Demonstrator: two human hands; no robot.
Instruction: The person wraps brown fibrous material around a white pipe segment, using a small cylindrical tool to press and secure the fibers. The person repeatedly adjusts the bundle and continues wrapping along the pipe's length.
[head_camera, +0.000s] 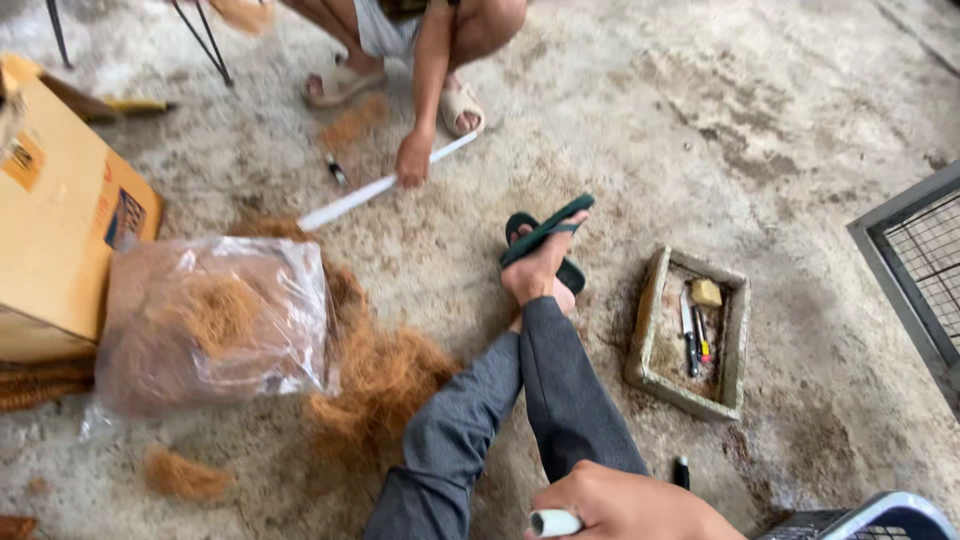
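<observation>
Right hand (625, 505), at the bottom edge: fingers (575, 490) curling tight around a white tube end (553, 522). Left hand: not showing. Own leg in grey trousers (560, 390) is stretching across the concrete floor (780, 110), foot in a green flip-flop (545, 232). Lying beside it are a tool-filled stone tray (640, 350), loose coconut fibre (385, 375) and a plastic bag of fibre (205, 320). Opposite, a co-worker's hand (412, 160) is gripping a white rod (350, 198).

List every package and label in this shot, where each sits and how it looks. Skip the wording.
Cardboard box: far left on the concrete floor, tan, boxy, upper flap open.
Label: small dark printed rectangle on the box's right face.
Sticker: orange patch on the box's front face.
Plastic bag: beside the box, clear, crumpled, stuffed with brown fibre.
</observation>
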